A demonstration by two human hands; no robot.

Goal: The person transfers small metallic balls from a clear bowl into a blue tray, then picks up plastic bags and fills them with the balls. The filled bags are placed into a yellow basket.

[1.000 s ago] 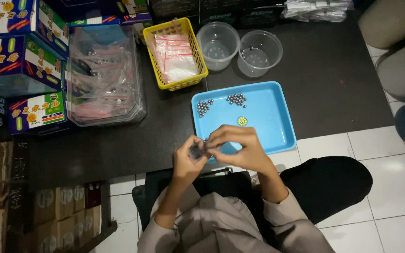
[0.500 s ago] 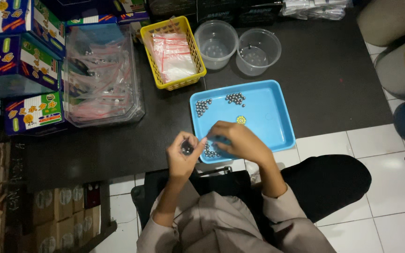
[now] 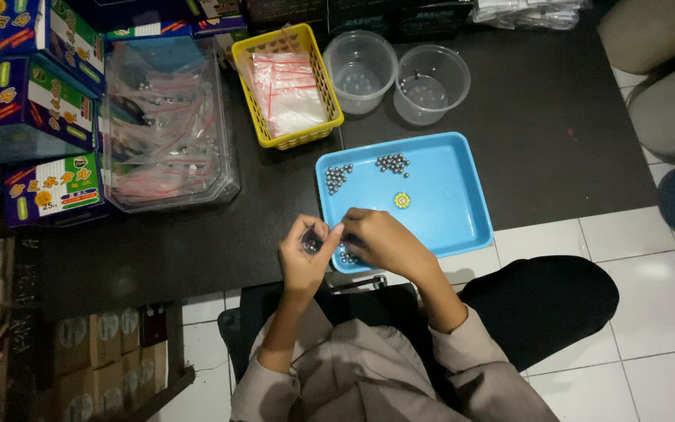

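Seen from above, the left hand (image 3: 305,252) cups small metal balls (image 3: 312,243), fingers curled so none roll away. The right hand (image 3: 379,241) hovers over the blue tray (image 3: 462,205) (near corner), fingertips pressed together over more balls.

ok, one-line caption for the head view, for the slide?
Left hand cups small metal balls while right hand gathers more at the blue tray's near corner.

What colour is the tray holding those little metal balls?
Light blue; the tray shows plainly in the head view, with small clusters of grey metal balls lying in it.
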